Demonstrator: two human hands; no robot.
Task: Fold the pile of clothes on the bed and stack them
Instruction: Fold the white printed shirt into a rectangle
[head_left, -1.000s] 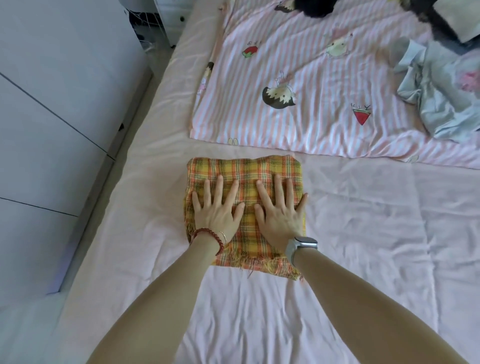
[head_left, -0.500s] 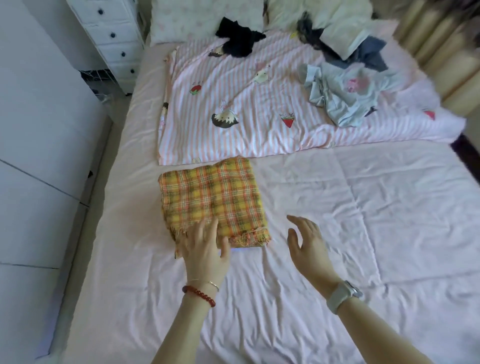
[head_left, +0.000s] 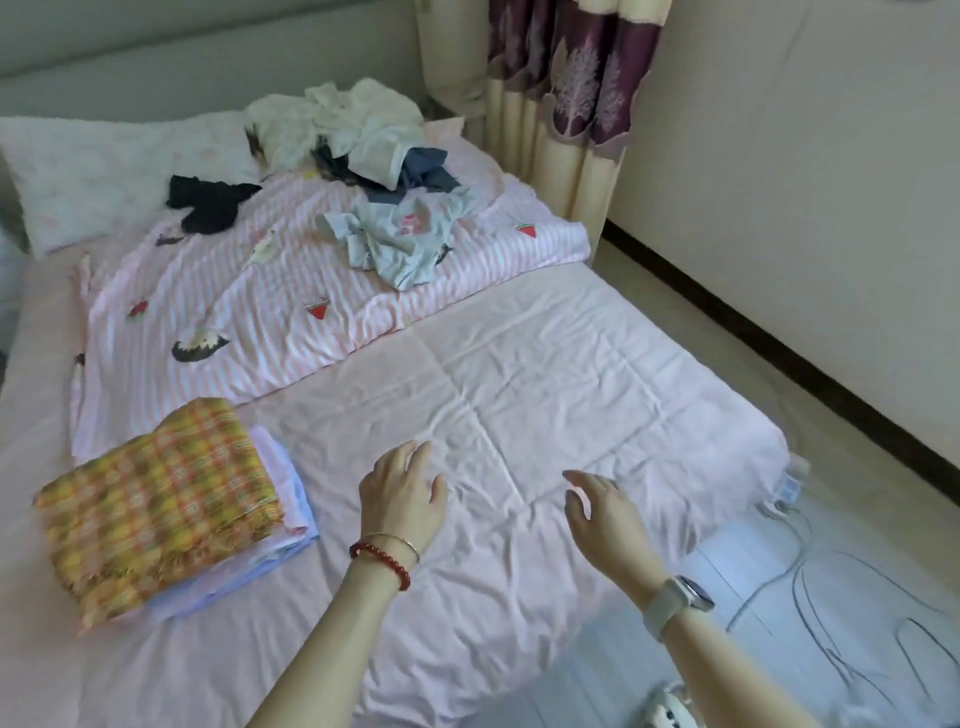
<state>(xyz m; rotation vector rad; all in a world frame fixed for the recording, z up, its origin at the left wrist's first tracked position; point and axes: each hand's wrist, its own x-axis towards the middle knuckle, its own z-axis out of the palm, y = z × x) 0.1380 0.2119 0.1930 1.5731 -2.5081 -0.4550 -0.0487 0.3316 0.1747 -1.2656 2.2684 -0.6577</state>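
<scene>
Bed (head_left: 571, 374): plaid cloth (head_left: 156, 499) now folded on stack at near-left edge; left hand (head_left: 402, 493) and right hand (head_left: 605, 512) lifted off, fingers loose, empty. Unfolded pile (head_left: 363, 150) next.

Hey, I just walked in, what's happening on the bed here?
A person is folding laundry on a bed with a pale pink sheet. A folded yellow-orange plaid cloth tops a small stack of folded pale blue and white garments at the near left. Both hands are empty: the left hand and right hand hover open above the bare sheet. A light blue crumpled shirt, a black garment and a heap of white and dark clothes lie unfolded further up the bed.
</scene>
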